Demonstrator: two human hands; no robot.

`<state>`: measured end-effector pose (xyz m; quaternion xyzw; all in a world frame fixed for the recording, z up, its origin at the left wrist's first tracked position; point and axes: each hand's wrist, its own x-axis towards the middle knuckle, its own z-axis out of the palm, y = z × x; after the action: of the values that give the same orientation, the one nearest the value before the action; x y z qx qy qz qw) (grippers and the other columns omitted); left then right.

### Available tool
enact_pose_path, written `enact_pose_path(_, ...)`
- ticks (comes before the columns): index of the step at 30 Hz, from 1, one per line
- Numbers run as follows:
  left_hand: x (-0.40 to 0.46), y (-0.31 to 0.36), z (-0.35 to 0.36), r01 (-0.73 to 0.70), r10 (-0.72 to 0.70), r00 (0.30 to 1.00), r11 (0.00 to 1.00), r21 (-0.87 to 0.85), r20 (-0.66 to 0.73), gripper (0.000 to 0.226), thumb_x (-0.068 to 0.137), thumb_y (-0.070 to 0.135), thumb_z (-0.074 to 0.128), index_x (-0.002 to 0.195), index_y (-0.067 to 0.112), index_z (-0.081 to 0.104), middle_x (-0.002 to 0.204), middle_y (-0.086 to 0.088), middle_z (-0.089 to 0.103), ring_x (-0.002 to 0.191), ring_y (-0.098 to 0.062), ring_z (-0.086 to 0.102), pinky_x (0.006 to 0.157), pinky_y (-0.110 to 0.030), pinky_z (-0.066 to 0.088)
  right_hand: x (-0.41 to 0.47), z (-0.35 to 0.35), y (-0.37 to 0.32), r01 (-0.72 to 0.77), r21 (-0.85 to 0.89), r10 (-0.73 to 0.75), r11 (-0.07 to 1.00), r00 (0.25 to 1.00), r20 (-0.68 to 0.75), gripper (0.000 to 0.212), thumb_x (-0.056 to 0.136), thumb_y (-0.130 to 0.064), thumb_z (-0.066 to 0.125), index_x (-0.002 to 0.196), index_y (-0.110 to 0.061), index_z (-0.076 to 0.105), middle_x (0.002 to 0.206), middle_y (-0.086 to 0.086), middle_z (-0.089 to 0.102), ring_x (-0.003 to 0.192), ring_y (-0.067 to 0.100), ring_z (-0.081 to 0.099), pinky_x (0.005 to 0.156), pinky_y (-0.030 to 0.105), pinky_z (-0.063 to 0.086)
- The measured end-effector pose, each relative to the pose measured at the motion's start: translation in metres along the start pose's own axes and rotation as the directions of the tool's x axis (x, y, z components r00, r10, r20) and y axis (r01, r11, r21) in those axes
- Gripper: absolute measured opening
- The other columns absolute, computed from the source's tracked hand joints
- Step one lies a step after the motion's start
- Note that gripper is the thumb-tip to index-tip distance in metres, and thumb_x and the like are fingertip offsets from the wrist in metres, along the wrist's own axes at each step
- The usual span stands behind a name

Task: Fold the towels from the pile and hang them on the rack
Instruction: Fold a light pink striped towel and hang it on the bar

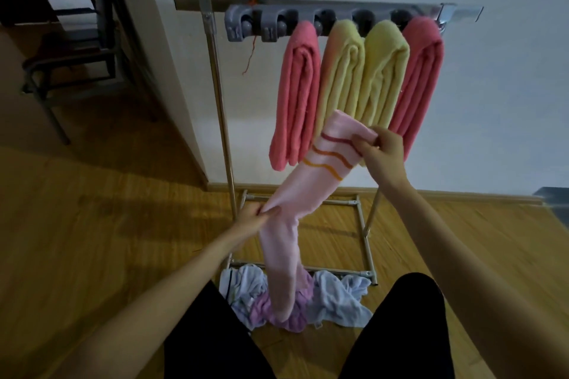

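A long pale pink towel [295, 194] with orange and red stripes stretches between my hands. My right hand [380, 148] pinches its upper end in front of the rack. My left hand [255, 218] grips its middle, lower and to the left. Its lower end hangs down onto the pile [332, 295] of white, pale blue and lilac towels on the floor between my knees. The rack [215, 49] has a grey clip bar [246, 24] on top. Several folded towels hang from it: a coral one [295, 92], two yellow ones [341, 77] [385, 71] and another coral one [418, 77].
The rack's metal base frame [366, 240] lies on the wooden floor [107, 209] just beyond the pile. A white wall [492, 101] stands behind the rack. A dark chair [86, 40] sits at the back left. The two left clips of the bar hold nothing.
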<state>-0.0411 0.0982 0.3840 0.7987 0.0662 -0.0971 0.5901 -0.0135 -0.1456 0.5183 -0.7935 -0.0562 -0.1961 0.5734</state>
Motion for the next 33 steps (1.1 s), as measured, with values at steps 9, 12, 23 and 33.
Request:
enact_pose_path(9, -0.008, 0.110, -0.032, -0.295, 0.232, 0.922, 0.940, 0.174, 0.310, 0.032, 0.094, 0.019, 0.057, 0.069, -0.001, 0.053, 0.060, -0.002, 0.043, 0.052, -0.004, 0.041, 0.052, -0.018, 0.031, -0.021, -0.014, 0.094, -0.413, -0.476, 0.578, 0.777, 0.768, 0.276, 0.010, 0.082, -0.010, 0.065, 0.076, -0.003, 0.062, 0.063, 0.001, 0.051, 0.058, 0.009, 0.045, 0.047, 0.017, 0.035)
enact_pose_path(12, -0.011, 0.136, -0.034, -0.349, 0.214, 0.870, 0.904, 0.246, 0.444, 0.047, 0.091, 0.027, 0.061, 0.075, -0.017, 0.054, 0.070, -0.011, 0.049, 0.064, -0.018, 0.045, 0.056, -0.023, 0.034, -0.031, 0.005, 0.113, -0.318, -0.628, 0.665, 0.710, 0.597, 0.449, 0.017, 0.076, -0.015, 0.074, 0.069, -0.007, 0.060, 0.058, 0.000, 0.049, 0.056, 0.011, 0.041, 0.048, 0.020, 0.032)
enact_pose_path(23, -0.018, 0.153, -0.037, -0.368, 0.071, 0.801, 0.841, 0.397, 0.594, 0.040, 0.087, 0.035, 0.059, 0.072, -0.002, 0.056, 0.065, -0.009, 0.043, 0.058, -0.020, 0.041, 0.052, -0.019, 0.032, -0.045, 0.040, 0.057, -0.444, 0.269, 0.114, 0.855, 0.667, 0.736, 0.060, 0.066, 0.011, 0.053, 0.126, 0.004, 0.045, 0.121, 0.019, 0.058, 0.117, 0.026, 0.056, 0.095, 0.032, 0.049)
enact_pose_path(33, -0.017, 0.147, -0.059, -0.333, 0.094, 0.854, 0.855, 0.398, 0.511, 0.032, 0.093, 0.028, 0.059, 0.076, 0.001, 0.065, 0.061, 0.003, 0.054, 0.054, -0.008, 0.048, 0.049, -0.018, 0.036, -0.026, 0.042, 0.019, -0.310, 0.237, 0.020, 0.921, 0.643, 0.766, 0.033, 0.081, -0.002, 0.070, 0.095, -0.008, 0.040, 0.080, 0.013, 0.050, 0.076, 0.023, 0.050, 0.064, 0.037, 0.045)
